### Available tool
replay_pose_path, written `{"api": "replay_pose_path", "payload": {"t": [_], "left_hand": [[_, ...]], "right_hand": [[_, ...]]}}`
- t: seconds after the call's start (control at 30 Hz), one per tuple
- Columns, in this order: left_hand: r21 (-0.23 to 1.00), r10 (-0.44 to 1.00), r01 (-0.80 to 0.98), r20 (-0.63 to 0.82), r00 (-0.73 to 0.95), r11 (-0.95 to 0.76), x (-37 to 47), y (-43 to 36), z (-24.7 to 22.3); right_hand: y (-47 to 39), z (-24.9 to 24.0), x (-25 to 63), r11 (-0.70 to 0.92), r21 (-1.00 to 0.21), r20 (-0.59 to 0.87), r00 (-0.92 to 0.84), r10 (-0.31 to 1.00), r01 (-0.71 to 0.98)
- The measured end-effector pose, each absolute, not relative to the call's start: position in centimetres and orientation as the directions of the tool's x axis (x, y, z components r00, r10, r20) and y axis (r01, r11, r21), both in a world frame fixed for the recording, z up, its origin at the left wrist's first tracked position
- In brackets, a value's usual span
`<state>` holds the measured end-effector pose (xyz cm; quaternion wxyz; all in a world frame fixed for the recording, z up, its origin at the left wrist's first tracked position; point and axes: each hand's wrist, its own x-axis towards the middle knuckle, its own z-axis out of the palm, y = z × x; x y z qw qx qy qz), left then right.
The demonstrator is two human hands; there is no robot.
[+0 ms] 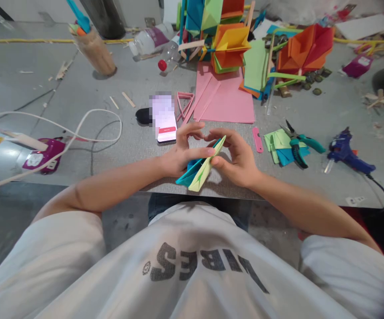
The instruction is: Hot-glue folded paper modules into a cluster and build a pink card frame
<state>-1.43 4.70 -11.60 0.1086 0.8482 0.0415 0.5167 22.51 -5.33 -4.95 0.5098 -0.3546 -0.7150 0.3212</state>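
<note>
Between my two hands, just over the table's front edge, is a folded paper piece point(205, 170), light green on one side and blue on the other. My left hand point(187, 153) grips it from the left, with the thumb laid across its upper part. On the right, my right hand point(235, 159) pinches the green side between thumb and curled fingers. Ahead of the left hand lies a lit phone point(165, 119). A pink sheet of paper point(228, 102) with pink strips lies beyond the hands.
A glue gun point(351, 150), pliers point(298, 144), folded green and blue papers point(276, 146) and a pink cutter point(257, 140) lie to the right. Colourful paper structures point(232, 44) stand at the back. Plastic bottles point(152, 40), a cup point(95, 53) and a white cable point(79, 126) are leftward.
</note>
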Motion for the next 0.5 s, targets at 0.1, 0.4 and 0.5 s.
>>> {"api": "replay_pose_path", "payload": {"t": [0.1,0.4,0.5], "left_hand": [[0.112,0.104,0.000,0.921,0.375,-0.994,-1.0,4.3,-10.3],[-0.026,-0.030,-0.015,0.939,0.342,-1.000,-0.7,4.0,-8.7],[-0.022,-0.018,0.003,0.902,0.432,-1.000,-1.3,4.4,-9.7]], "right_hand": [[-5.4,-5.3,22.3,0.485,-0.867,0.455,-0.214,0.864,0.113],[-4.9,-4.6,22.4,0.770,-0.544,0.771,-0.162,0.615,0.333],[-5.2,-4.7,22.5,0.773,-0.529,0.771,-0.181,0.610,0.350]]}}
